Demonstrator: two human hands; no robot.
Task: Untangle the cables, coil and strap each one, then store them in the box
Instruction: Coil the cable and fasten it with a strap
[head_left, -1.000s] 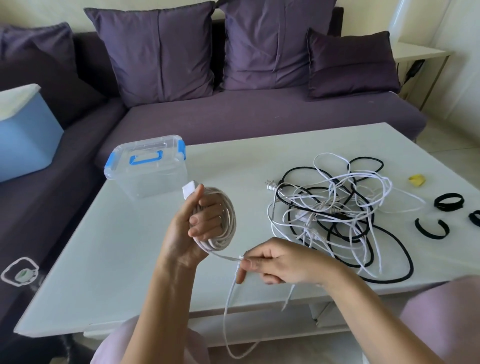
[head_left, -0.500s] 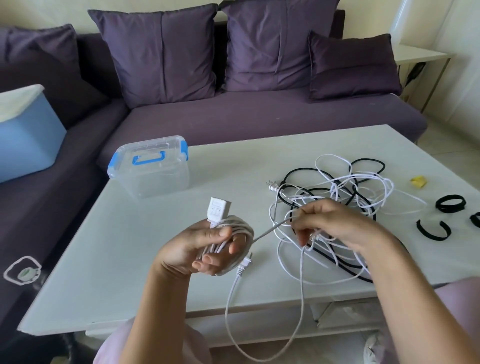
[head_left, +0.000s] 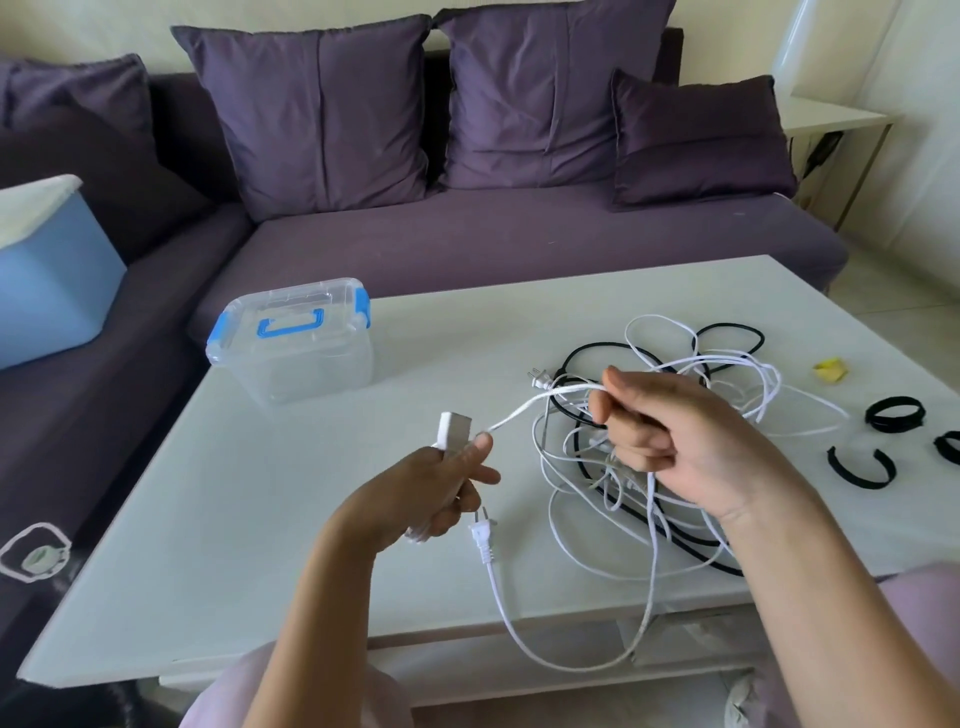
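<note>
My left hand (head_left: 436, 493) grips a coiled white cable; its white socket end (head_left: 453, 429) sticks up above my thumb. My right hand (head_left: 670, 441) holds the same cable's free run (head_left: 530, 408), stretched taut up to the right. From my right hand the cable drops below the table edge, loops and ends in a two-pin plug (head_left: 480, 538) lying by my left hand. A tangle of white and black cables (head_left: 727, 374) lies under my right hand. The clear box (head_left: 296, 340) with blue latches stands shut at the table's back left. Black straps (head_left: 894, 413) lie at the right.
The white table (head_left: 234, 499) stands before a purple sofa (head_left: 519, 239) with cushions. A blue bin (head_left: 47, 275) sits on the sofa at left. A small yellow piece (head_left: 831, 370) lies near the straps. An open curved strap (head_left: 860, 470) lies nearer me.
My right hand rose from the near edge up over the tangle, pulling the cable taut. My left hand turned and lowered the coil, so its plug end now lies on the table.
</note>
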